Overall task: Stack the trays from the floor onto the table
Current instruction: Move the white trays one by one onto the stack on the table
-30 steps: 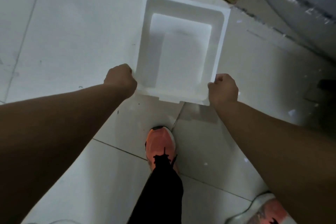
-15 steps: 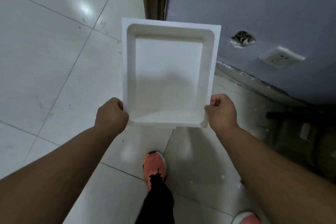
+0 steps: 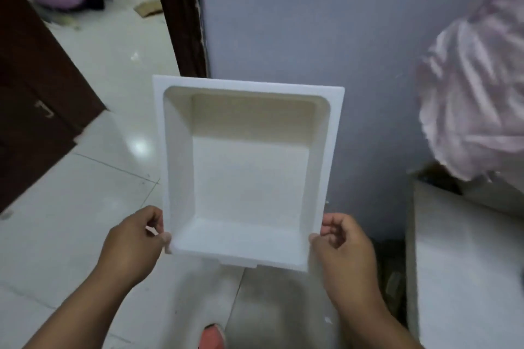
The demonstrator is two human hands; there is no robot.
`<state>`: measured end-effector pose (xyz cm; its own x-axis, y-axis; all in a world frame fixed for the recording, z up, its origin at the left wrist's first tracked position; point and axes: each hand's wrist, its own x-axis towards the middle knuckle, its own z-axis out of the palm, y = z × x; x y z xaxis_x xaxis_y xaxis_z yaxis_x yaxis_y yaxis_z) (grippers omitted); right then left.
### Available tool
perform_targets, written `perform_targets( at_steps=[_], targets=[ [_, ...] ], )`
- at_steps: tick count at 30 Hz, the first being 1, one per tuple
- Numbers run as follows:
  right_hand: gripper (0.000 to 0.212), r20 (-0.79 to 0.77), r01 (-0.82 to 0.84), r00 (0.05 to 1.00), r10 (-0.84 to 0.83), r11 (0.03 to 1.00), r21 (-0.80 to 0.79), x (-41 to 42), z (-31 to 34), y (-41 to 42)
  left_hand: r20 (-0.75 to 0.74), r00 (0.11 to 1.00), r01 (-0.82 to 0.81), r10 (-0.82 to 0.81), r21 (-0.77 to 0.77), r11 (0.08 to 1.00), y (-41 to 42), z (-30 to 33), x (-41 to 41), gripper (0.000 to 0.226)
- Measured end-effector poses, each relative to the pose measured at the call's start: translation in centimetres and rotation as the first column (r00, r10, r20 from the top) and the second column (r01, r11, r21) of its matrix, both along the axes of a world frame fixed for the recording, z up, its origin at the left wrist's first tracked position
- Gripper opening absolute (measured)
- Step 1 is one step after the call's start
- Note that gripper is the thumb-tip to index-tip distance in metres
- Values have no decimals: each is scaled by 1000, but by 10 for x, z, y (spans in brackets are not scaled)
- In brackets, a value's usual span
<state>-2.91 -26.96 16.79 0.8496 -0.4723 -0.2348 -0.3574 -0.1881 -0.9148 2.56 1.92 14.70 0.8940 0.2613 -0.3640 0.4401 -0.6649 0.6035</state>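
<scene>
At centre frame, the white tray [image 3: 249,178] hangs higher than a moment ago, clear of the floor [image 3: 93,207], tilted toward me. My left hand [image 3: 133,246] and right hand [image 3: 344,249] pinch its near corners. Wall and doorway now fill the upper frame; a white counter [image 3: 465,263] shows lower right.

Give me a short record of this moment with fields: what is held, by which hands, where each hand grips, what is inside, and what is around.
held: white foam tray, lifted off the floor
left hand: grips near left corner
right hand: grips near right corner
inside tray: empty
behind tray: grey wall
left: dark wooden door
right: white surface, pink cloth
</scene>
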Motion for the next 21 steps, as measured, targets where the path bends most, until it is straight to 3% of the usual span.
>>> perform_targets(
  at_steps=[1, 3, 6, 8, 12, 17, 21],
  targets=[
    [26, 47, 21, 999, -21, 1000, -16, -25, 65, -22, 40, 999, 6, -6, -3, 1000, -20, 65, -17, 17],
    [27, 95, 13, 995, -7, 998, -58, -56, 112, -44, 74, 997, 23, -22, -15, 1000, -41, 117, -40, 17],
    [26, 186, 14, 983, 9, 992, -124, -76, 155, -73, 156, 985, 81, -76, -29, 996, -67, 169, -49, 16],
    [26, 261, 76, 964, -45, 991, -110, -141, 216, -118, 215, 965, 147, -148, 20, 989, -113, 240, -93, 18],
    [27, 358, 146, 929, -96, 983, -113, -220, 276, -194, 308, 908, 284, -285, 50, 958, -187, 314, -152, 19],
    [33, 472, 290, 859, -200, 949, -127, -295, 298, -291, 297, 837, 486, -460, -19, 874, -286, 348, -217, 10],
    [28, 410, 402, 855, -317, 905, -138, -353, 289, -363, 212, 782, 609, -586, -60, 791, -367, 330, -255, 8]
  ],
)
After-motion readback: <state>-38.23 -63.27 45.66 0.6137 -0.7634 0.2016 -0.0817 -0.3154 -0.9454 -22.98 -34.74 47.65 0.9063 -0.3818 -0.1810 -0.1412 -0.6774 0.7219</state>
